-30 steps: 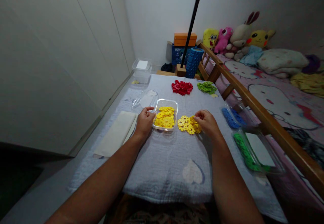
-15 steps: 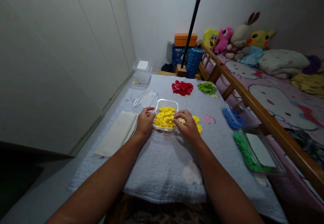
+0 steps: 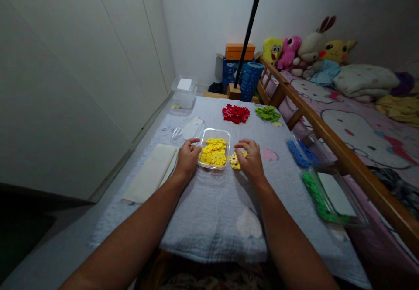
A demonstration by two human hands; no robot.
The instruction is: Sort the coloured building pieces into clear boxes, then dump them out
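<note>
A clear plastic container [image 3: 214,131] holds a heap of yellow flower-shaped plastic pieces [image 3: 214,152]. My left hand [image 3: 189,157] is closed on the container's left rim. To the right of the container, my right hand [image 3: 250,158] hovers over more loose yellow pieces [image 3: 235,162] on the cloth. Its thumb and index finger are apart, with nothing visible between them. The hand covers part of these loose pieces.
Beyond the container lie red pieces [image 3: 236,113] and light green pieces [image 3: 267,113]. Boxes of blue pieces [image 3: 301,152] and green pieces [image 3: 317,196] sit by the bed rail [image 3: 327,135]. Leftward are a lid [image 3: 190,129], a folded cloth [image 3: 150,174] and a clear box [image 3: 184,92].
My right hand has moved right, from the container's right rim to the loose yellow pieces. The yellow piece it held is no longer in its fingers. My left hand stays put.
</note>
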